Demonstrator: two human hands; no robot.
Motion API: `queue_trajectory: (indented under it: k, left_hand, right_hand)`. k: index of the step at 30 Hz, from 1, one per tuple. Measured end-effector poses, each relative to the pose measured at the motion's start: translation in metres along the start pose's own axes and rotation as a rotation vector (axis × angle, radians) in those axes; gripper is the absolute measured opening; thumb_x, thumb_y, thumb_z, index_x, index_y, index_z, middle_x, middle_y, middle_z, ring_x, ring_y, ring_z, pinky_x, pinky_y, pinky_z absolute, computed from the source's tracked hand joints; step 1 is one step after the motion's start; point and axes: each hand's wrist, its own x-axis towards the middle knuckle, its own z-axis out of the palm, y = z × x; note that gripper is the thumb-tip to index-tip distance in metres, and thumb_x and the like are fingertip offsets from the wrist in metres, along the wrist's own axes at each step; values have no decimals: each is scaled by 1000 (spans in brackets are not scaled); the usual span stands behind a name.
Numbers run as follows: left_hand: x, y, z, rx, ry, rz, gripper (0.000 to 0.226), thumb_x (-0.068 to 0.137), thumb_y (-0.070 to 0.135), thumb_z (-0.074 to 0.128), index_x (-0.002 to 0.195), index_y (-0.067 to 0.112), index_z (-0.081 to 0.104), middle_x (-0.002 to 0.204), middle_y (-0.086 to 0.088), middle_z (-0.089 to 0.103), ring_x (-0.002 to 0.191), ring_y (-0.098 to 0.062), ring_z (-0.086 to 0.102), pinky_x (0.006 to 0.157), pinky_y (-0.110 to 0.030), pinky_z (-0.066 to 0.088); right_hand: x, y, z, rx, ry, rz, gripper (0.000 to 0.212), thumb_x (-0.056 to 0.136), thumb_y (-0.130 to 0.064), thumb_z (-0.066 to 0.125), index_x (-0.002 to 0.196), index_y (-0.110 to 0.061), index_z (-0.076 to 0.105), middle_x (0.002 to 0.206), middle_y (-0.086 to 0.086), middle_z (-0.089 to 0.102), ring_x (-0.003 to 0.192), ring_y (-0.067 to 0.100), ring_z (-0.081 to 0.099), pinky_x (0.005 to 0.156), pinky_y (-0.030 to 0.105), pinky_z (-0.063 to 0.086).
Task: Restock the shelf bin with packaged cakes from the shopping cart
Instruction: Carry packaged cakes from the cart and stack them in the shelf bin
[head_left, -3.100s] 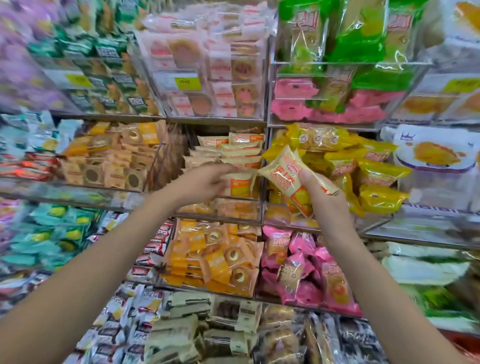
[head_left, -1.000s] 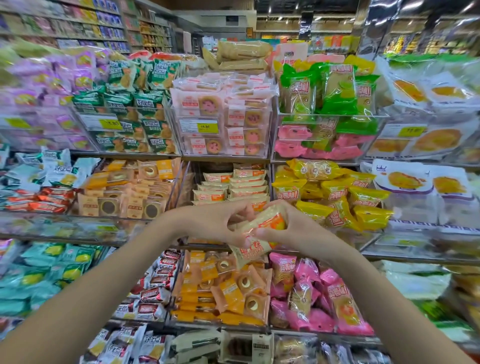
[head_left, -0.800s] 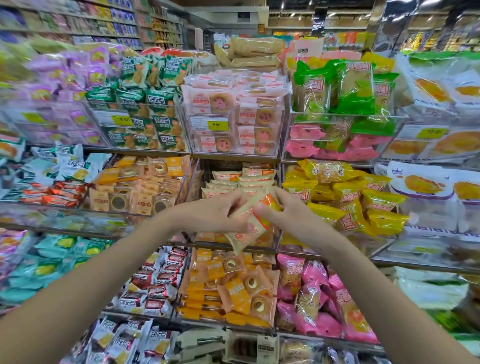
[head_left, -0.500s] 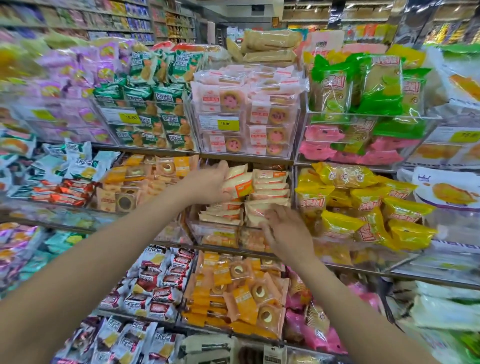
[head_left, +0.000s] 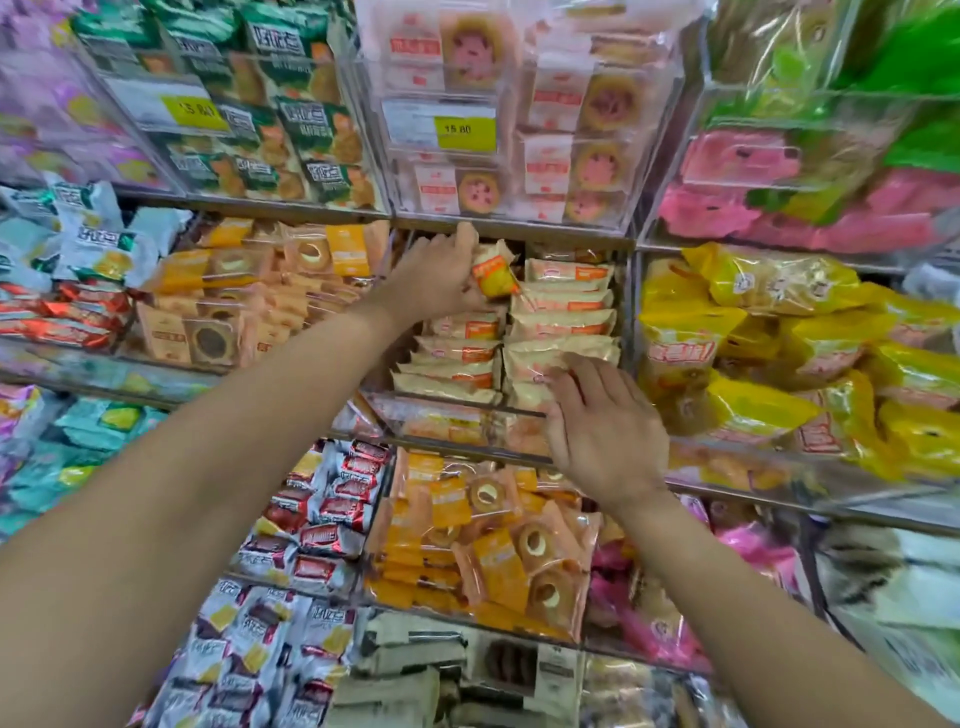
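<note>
A clear shelf bin (head_left: 447, 410) in the middle of the rack holds two stacks of cream-and-orange packaged cakes (head_left: 563, 322). My left hand (head_left: 441, 275) reaches deep into the bin at the top of the left stack and grips one orange-and-cream packaged cake (head_left: 493, 273), tilted against the stack. My right hand (head_left: 602, 431) hovers at the bin's front edge on the right stack's lower packs, fingers spread, holding nothing. The shopping cart is out of view.
Neighbouring clear bins crowd every side: orange ring cakes (head_left: 249, 291) left, yellow packs (head_left: 779, 353) right, pink-centred cakes (head_left: 524, 130) above with a price tag (head_left: 457, 130), orange ring cakes (head_left: 493, 545) below. The shelf above overhangs the bin's opening.
Both hands held one cake together in front of the bin. Now my left hand has carried it up into the back of the bin, and my right hand has let go and dropped to the front.
</note>
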Motion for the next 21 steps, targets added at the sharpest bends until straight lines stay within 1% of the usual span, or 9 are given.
queue_trajectory:
  k: [2,4,7,9,12,15,17,19,21]
  left_hand:
    - [-2,-3,1,15,-20,29,45,76,30,62,109,6,41,87,-13,60,78,-35,58,62,-35,33]
    - [-4,-6,-1,65,-40,75,47,75,34,61,112,10,43,89,-10,59,82,-33,58,66,-37,36]
    - [-8,-7,-6,280,-27,100,51,75,38,61,113,10,43,97,-15,60,86,-35,59,70,-40,40]
    - [-12,0,-3,370,-19,48,51,76,36,60,116,9,42,102,-17,59,91,-36,58,74,-41,41]
    - [-9,14,5,306,-62,-73,52,79,31,58,122,9,38,111,-19,55,101,-37,54,80,-42,41]
    - [3,19,6,229,-134,-167,51,83,31,57,123,9,35,116,-20,53,107,-37,50,84,-43,39]
    - [6,19,12,184,-194,-215,53,86,33,55,127,10,32,122,-20,49,113,-37,48,90,-44,38]
    - [7,15,17,87,-219,-240,52,89,32,52,132,10,31,129,-19,45,121,-36,42,97,-46,35]
    - [7,10,19,46,-230,-206,53,91,30,48,136,9,30,137,-18,39,128,-35,34,103,-47,29]
  right_hand:
    - [-1,0,0,4,-9,2,42,96,-29,32,104,-8,67,109,12,66,99,31,62,84,37,50]
    - [-1,0,1,2,-4,6,44,97,-30,30,104,-8,67,110,13,66,100,32,62,85,38,50]
    - [-1,-1,1,-1,5,8,42,96,-29,31,104,-7,66,109,13,65,100,32,61,84,38,50]
    - [-1,-1,2,-13,16,7,43,96,-29,30,104,-7,66,109,13,65,99,32,61,84,38,49]
    - [-2,-1,3,-22,27,4,44,96,-30,29,104,-7,66,109,13,65,99,32,61,84,38,49]
    - [-1,-1,2,-20,22,3,44,96,-29,29,104,-7,66,109,13,65,99,32,61,84,39,49]
    - [-1,-1,1,-10,24,-1,44,96,-29,29,104,-6,66,109,14,65,98,33,61,83,39,50]
    - [-1,-1,1,-10,28,2,42,95,-28,32,103,-6,66,109,14,65,97,33,62,83,39,51]
    - [-1,-1,1,-11,25,0,41,94,-27,33,103,-6,67,109,14,65,97,33,62,83,39,51]
